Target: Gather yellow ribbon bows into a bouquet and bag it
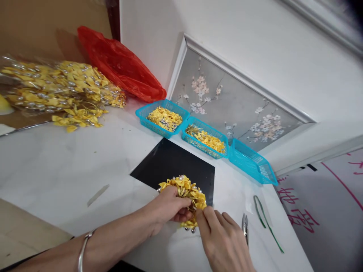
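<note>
A round bunch of yellow ribbon flowers [184, 183] with silvery beads and gold wire stems is held between my hands, over the near edge of a black mat [178, 160]. My left hand [172, 206] grips the bunch from the left, thumb and fingers closed around it. On the lower right side, my right hand [219, 234] has its fingers bent against the flowers; its fingertips are partly hidden. To the right of that hand lie small metal snips [245, 226] and a green strip [266, 223].
Three blue baskets [159, 130] line the wall; two contain yellow flower pieces, the right one [252, 166] shows none. Bagged yellow flowers [56, 87] and a red plastic bag [121, 64] occupy the back left. A framed blossom picture [227, 102] stands behind.
</note>
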A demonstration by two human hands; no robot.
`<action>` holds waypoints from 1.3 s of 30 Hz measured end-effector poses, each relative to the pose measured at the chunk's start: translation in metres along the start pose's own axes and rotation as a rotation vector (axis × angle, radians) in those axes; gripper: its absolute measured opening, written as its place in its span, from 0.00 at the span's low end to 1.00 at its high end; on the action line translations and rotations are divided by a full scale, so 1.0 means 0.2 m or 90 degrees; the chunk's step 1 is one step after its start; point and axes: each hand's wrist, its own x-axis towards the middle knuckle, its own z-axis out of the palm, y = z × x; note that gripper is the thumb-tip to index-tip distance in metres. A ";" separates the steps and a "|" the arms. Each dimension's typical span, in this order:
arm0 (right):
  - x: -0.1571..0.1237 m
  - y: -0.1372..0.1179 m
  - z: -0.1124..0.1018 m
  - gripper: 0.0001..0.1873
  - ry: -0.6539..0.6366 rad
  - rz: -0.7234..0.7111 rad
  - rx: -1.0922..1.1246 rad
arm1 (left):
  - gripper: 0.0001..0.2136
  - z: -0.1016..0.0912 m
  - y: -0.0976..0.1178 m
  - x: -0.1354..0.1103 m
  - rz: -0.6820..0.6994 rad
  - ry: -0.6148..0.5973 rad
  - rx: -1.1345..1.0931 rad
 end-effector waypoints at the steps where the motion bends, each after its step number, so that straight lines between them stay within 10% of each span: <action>1: 0.00 0.01 -0.01 0.14 -0.014 -0.010 -0.003 | 0.03 0.00 0.00 0.00 -0.002 -0.002 -0.001; 16: -0.01 0.04 -0.02 0.18 -0.035 0.020 0.043 | 0.03 0.00 0.01 0.02 -0.011 -0.023 0.019; 29: -0.03 -0.02 0.18 0.10 0.008 0.496 0.605 | 0.03 -0.02 0.02 0.03 0.048 -0.084 0.142; 39: -0.07 -0.03 0.23 0.10 0.062 0.545 0.756 | 0.03 0.03 0.04 0.03 0.099 -0.043 0.221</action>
